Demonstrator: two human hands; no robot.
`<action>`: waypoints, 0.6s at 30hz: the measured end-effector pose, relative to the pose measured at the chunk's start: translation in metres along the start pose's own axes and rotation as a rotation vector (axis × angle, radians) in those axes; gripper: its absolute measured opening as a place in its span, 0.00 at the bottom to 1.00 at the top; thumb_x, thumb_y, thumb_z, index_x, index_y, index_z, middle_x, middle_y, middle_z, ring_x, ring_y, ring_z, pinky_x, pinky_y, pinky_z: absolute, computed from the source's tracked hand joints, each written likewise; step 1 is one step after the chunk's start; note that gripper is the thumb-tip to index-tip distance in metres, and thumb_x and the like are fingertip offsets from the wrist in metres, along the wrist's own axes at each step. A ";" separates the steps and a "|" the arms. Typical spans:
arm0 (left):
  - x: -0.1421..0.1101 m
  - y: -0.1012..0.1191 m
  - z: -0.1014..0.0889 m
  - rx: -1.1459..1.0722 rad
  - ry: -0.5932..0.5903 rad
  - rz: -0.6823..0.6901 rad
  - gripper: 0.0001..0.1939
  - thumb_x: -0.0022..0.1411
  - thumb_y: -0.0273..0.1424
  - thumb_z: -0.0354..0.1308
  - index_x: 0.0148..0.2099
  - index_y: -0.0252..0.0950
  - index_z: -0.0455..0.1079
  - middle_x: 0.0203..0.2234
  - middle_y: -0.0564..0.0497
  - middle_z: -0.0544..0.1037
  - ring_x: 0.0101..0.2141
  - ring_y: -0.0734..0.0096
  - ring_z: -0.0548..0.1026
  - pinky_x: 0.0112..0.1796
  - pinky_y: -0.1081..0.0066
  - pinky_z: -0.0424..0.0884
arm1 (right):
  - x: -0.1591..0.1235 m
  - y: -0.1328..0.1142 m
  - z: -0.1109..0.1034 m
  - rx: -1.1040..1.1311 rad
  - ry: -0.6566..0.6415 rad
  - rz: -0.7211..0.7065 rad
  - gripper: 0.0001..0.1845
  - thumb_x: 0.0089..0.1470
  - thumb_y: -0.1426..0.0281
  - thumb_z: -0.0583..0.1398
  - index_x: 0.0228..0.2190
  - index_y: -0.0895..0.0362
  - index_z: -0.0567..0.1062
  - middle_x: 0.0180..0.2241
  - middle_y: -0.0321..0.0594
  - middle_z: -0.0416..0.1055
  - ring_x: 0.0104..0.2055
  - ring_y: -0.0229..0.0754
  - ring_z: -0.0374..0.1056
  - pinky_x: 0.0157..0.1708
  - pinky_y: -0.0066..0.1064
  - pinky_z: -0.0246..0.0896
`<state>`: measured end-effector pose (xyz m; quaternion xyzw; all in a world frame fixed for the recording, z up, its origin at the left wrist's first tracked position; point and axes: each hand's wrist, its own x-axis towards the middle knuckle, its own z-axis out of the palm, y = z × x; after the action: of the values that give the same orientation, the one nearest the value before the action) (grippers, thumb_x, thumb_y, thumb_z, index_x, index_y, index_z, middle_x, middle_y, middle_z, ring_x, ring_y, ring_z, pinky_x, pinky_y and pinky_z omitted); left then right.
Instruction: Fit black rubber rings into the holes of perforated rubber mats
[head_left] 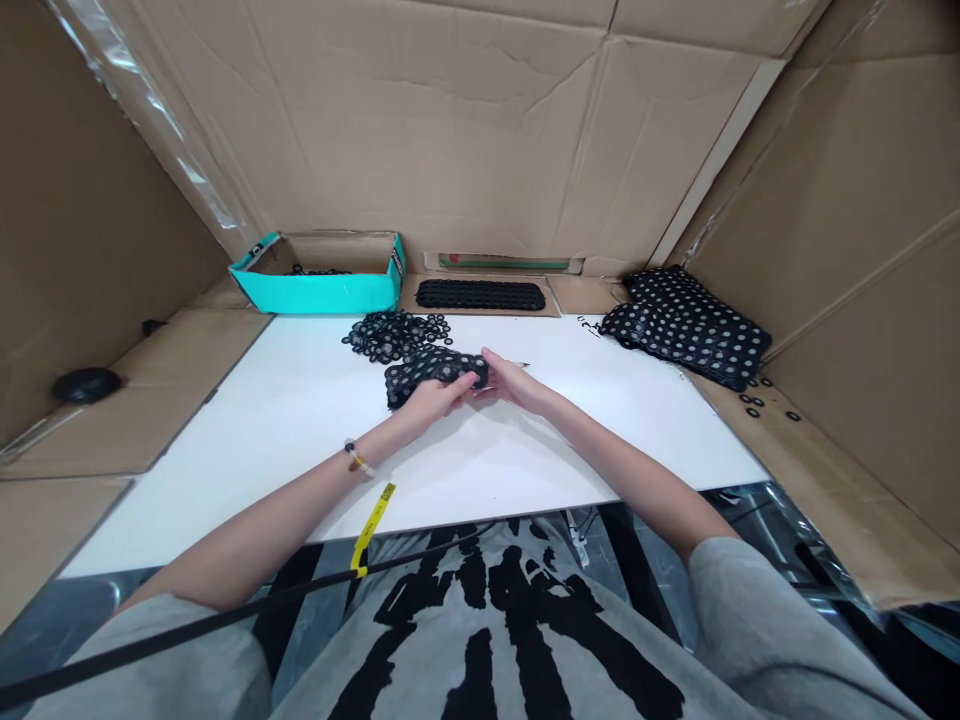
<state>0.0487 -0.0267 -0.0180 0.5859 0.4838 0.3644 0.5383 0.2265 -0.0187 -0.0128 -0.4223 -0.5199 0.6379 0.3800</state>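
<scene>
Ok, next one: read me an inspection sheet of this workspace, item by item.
Surface: white board over cardboard.
Job's things: black perforated sheet between both hands; pile of black rings just beyond it.
Clutter: stacked dotted black sheets; loose black rings on cardboard; teal tray.
Grippers: left hand and right hand both on the sheet.
Cables: black cord across the torso, yellow tag nearby.
Surroundings: cardboard walls.
</scene>
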 end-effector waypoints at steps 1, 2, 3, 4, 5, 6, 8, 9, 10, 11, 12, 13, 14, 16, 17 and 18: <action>-0.004 0.003 0.000 0.102 -0.019 -0.004 0.22 0.49 0.50 0.66 0.20 0.36 0.70 0.17 0.50 0.70 0.22 0.69 0.65 0.25 0.69 0.56 | -0.001 -0.001 0.003 0.091 0.009 0.026 0.21 0.50 0.51 0.62 0.26 0.58 0.77 0.29 0.42 0.77 0.32 0.42 0.70 0.35 0.33 0.67; -0.008 0.007 0.000 0.173 -0.073 0.000 0.21 0.49 0.49 0.66 0.21 0.36 0.72 0.17 0.50 0.71 0.22 0.68 0.66 0.25 0.69 0.56 | -0.001 -0.002 0.004 0.159 0.039 0.031 0.17 0.48 0.55 0.65 0.27 0.57 0.76 0.28 0.41 0.77 0.31 0.41 0.71 0.34 0.31 0.67; -0.012 0.012 -0.001 0.209 -0.171 0.015 0.18 0.49 0.47 0.66 0.23 0.37 0.74 0.18 0.50 0.73 0.23 0.67 0.67 0.25 0.70 0.58 | -0.002 -0.003 0.004 0.213 0.077 0.027 0.13 0.46 0.60 0.66 0.28 0.57 0.76 0.29 0.39 0.77 0.31 0.41 0.71 0.34 0.30 0.67; -0.015 0.018 -0.002 0.215 -0.307 0.034 0.15 0.49 0.45 0.67 0.26 0.38 0.77 0.20 0.50 0.75 0.24 0.66 0.69 0.26 0.70 0.60 | -0.003 -0.005 0.003 0.259 0.107 0.020 0.10 0.45 0.64 0.67 0.29 0.57 0.76 0.29 0.39 0.77 0.31 0.40 0.71 0.33 0.30 0.67; -0.018 0.025 -0.004 0.203 -0.462 0.048 0.12 0.47 0.43 0.69 0.28 0.40 0.78 0.22 0.50 0.76 0.25 0.66 0.70 0.27 0.70 0.62 | -0.004 -0.008 0.002 0.305 0.126 0.014 0.09 0.46 0.66 0.66 0.30 0.57 0.76 0.29 0.39 0.78 0.32 0.40 0.71 0.34 0.30 0.67; -0.020 0.032 -0.006 0.183 -0.614 0.045 0.11 0.45 0.41 0.70 0.30 0.41 0.79 0.23 0.49 0.77 0.25 0.65 0.71 0.27 0.70 0.63 | -0.005 -0.010 0.000 0.346 0.137 0.012 0.08 0.47 0.67 0.65 0.30 0.58 0.76 0.30 0.39 0.78 0.32 0.41 0.72 0.34 0.30 0.67; -0.022 0.045 -0.014 0.124 -0.838 -0.006 0.15 0.40 0.40 0.73 0.32 0.41 0.80 0.25 0.46 0.79 0.26 0.62 0.73 0.28 0.69 0.65 | -0.006 -0.015 -0.004 0.406 0.153 0.022 0.07 0.49 0.67 0.62 0.30 0.58 0.76 0.30 0.40 0.78 0.33 0.42 0.72 0.33 0.31 0.67; -0.022 0.050 -0.018 0.075 -0.878 -0.038 0.18 0.39 0.42 0.73 0.33 0.40 0.80 0.25 0.44 0.78 0.25 0.62 0.73 0.27 0.67 0.66 | -0.006 -0.016 -0.006 0.425 0.159 0.028 0.08 0.50 0.66 0.60 0.31 0.58 0.76 0.30 0.41 0.78 0.34 0.43 0.72 0.33 0.31 0.66; -0.021 0.053 -0.022 0.004 -0.870 -0.054 0.21 0.39 0.46 0.72 0.34 0.39 0.80 0.25 0.43 0.78 0.25 0.62 0.72 0.27 0.67 0.66 | -0.006 -0.017 -0.007 0.444 0.170 0.031 0.09 0.51 0.65 0.59 0.31 0.58 0.75 0.30 0.41 0.78 0.34 0.44 0.73 0.32 0.32 0.66; -0.018 0.054 -0.026 -0.087 -0.821 -0.045 0.24 0.39 0.50 0.71 0.34 0.37 0.79 0.25 0.43 0.77 0.25 0.63 0.71 0.27 0.66 0.65 | -0.006 -0.018 -0.008 0.463 0.183 0.029 0.09 0.51 0.65 0.58 0.32 0.57 0.75 0.30 0.41 0.78 0.35 0.44 0.73 0.32 0.32 0.66; -0.015 0.055 -0.029 -0.195 -0.739 -0.010 0.27 0.40 0.53 0.69 0.34 0.36 0.79 0.24 0.43 0.75 0.24 0.64 0.70 0.25 0.67 0.64 | -0.006 -0.018 -0.009 0.482 0.196 0.024 0.10 0.51 0.64 0.58 0.32 0.57 0.75 0.30 0.41 0.78 0.36 0.45 0.73 0.32 0.32 0.66; -0.012 0.054 -0.032 -0.309 -0.636 0.036 0.28 0.40 0.54 0.69 0.35 0.36 0.78 0.23 0.45 0.74 0.24 0.66 0.68 0.24 0.68 0.62 | -0.006 -0.018 -0.009 0.497 0.206 0.019 0.11 0.50 0.64 0.58 0.33 0.56 0.75 0.31 0.41 0.78 0.36 0.46 0.73 0.32 0.33 0.66; -0.009 0.054 -0.034 -0.416 -0.530 0.077 0.27 0.40 0.53 0.70 0.35 0.37 0.76 0.22 0.48 0.71 0.23 0.69 0.66 0.22 0.70 0.60 | -0.005 -0.018 -0.010 0.504 0.216 0.016 0.11 0.50 0.64 0.57 0.33 0.56 0.74 0.31 0.41 0.78 0.37 0.46 0.73 0.32 0.33 0.67; -0.004 0.052 -0.036 -0.571 -0.373 0.112 0.22 0.41 0.47 0.72 0.34 0.38 0.73 0.22 0.52 0.66 0.23 0.73 0.62 0.21 0.74 0.55 | -0.005 -0.017 -0.010 0.497 0.226 0.015 0.11 0.48 0.64 0.58 0.33 0.56 0.74 0.31 0.41 0.77 0.37 0.47 0.73 0.34 0.34 0.67; -0.002 0.051 -0.036 -0.618 -0.328 0.111 0.20 0.42 0.44 0.72 0.33 0.38 0.72 0.22 0.54 0.64 0.23 0.75 0.61 0.20 0.75 0.54 | -0.005 -0.016 -0.010 0.488 0.225 0.016 0.11 0.48 0.64 0.58 0.33 0.56 0.74 0.31 0.41 0.77 0.38 0.47 0.73 0.34 0.35 0.67; -0.001 0.051 -0.035 -0.647 -0.302 0.106 0.19 0.43 0.41 0.73 0.31 0.37 0.69 0.22 0.55 0.62 0.23 0.76 0.60 0.20 0.76 0.53 | -0.005 -0.016 -0.009 0.479 0.221 0.017 0.11 0.48 0.64 0.58 0.33 0.56 0.74 0.31 0.41 0.77 0.38 0.47 0.73 0.35 0.35 0.67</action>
<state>0.0240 -0.0152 0.0374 0.4568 0.2273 0.4355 0.7416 0.2378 -0.0171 0.0022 -0.3917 -0.3057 0.6959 0.5185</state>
